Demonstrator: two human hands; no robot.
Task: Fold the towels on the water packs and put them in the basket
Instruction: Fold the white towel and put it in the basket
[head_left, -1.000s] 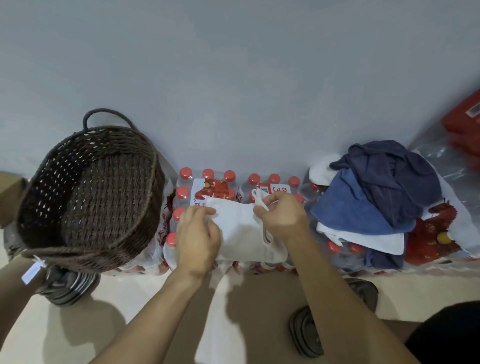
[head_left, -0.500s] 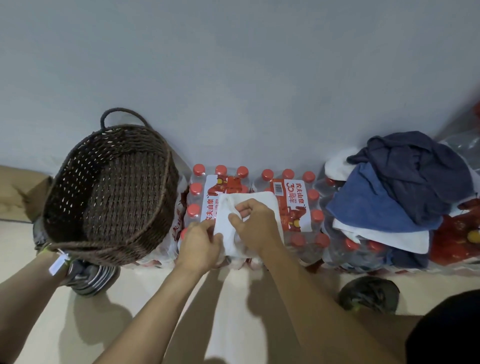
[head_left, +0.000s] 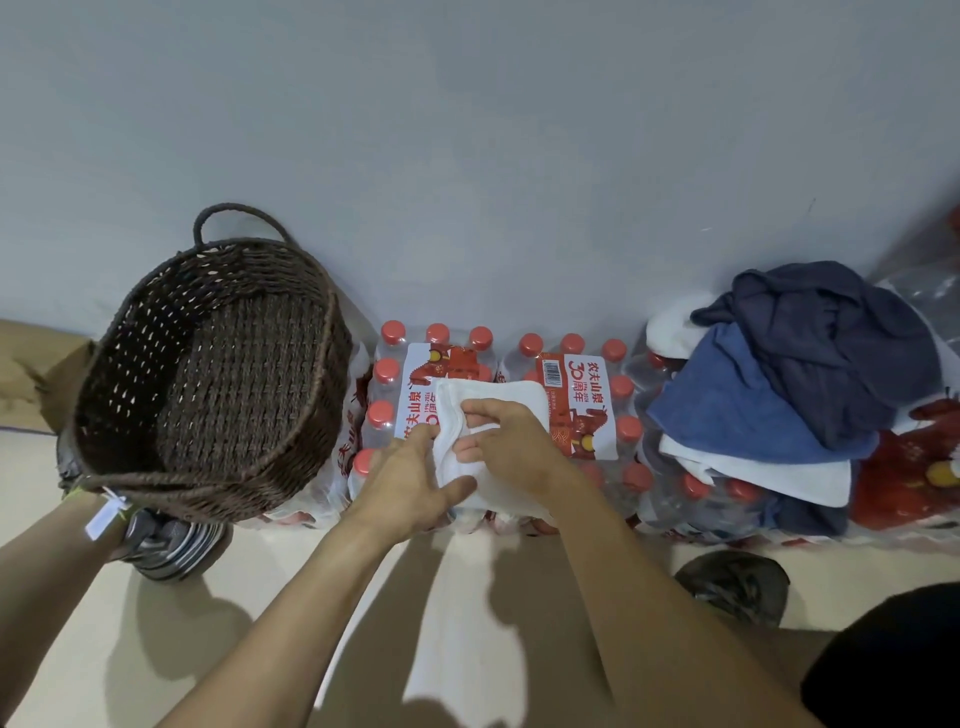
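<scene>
The basket (head_left: 208, 374) is dark brown wicker in an open weave. Right of the basket, the water packs (head_left: 571, 395) show red caps and white labels printed in red. On those packs lies a white towel (head_left: 498, 400). Farther right of the basket, the towel pile (head_left: 789, 384) stacks navy over mid-blue over white. The wall (head_left: 467, 156) behind the basket is pale grey-blue, the floor (head_left: 156, 649) cream.

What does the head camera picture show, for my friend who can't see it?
Two hands, the left hand and the right hand, fold a small white towel on top of packs of water bottles against a wall. An empty brown woven basket stands to the left, and a pile of blue and white towels lies to the right.
</scene>
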